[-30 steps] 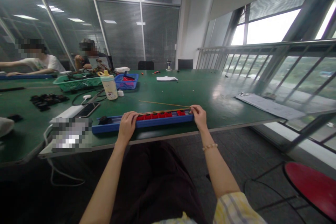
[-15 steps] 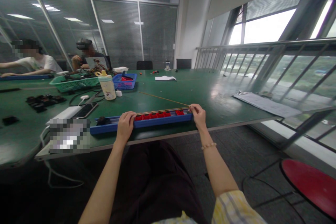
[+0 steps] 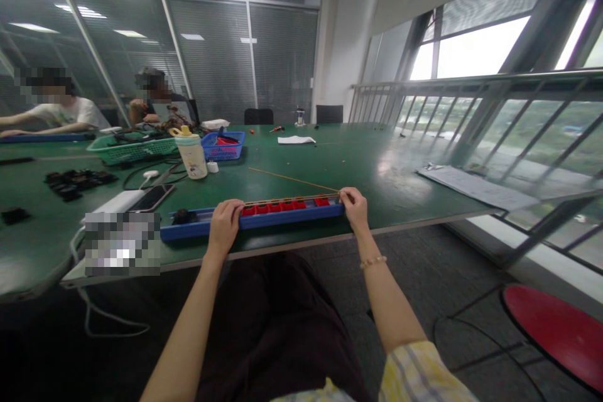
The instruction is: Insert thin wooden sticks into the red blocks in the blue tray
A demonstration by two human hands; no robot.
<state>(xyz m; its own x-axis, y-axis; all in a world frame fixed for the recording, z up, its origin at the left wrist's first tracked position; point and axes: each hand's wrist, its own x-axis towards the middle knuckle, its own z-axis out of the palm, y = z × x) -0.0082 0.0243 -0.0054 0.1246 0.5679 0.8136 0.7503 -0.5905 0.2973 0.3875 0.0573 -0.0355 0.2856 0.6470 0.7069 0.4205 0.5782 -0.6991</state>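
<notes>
A long blue tray (image 3: 282,218) lies along the table's near edge, with several red blocks (image 3: 274,206) in a row inside it and a black lump (image 3: 183,217) at its left end. My left hand (image 3: 225,224) is closed at the tray's middle-left, its fingertips on a thin yellowish-orange strand that runs over the red blocks. At the tray's right end my right hand (image 3: 354,206) pinches the same strand. From my right fingertips a loose length of strand (image 3: 292,179) slants back and left above the table. I cannot tell whether it is cord, wire or a strip.
Left of the tray lie a phone (image 3: 153,197), a white power strip (image 3: 113,206) and black parts (image 3: 78,182). Beyond are a cream bottle (image 3: 192,157), a green basket (image 3: 136,151) and a blue basket (image 3: 230,152). A clipboard (image 3: 471,187) lies right. Two people sit at far left.
The loose end of the strand has swung a little farther back from the tray. Both hands keep their places on the tray, while the whole view has shifted slightly.
</notes>
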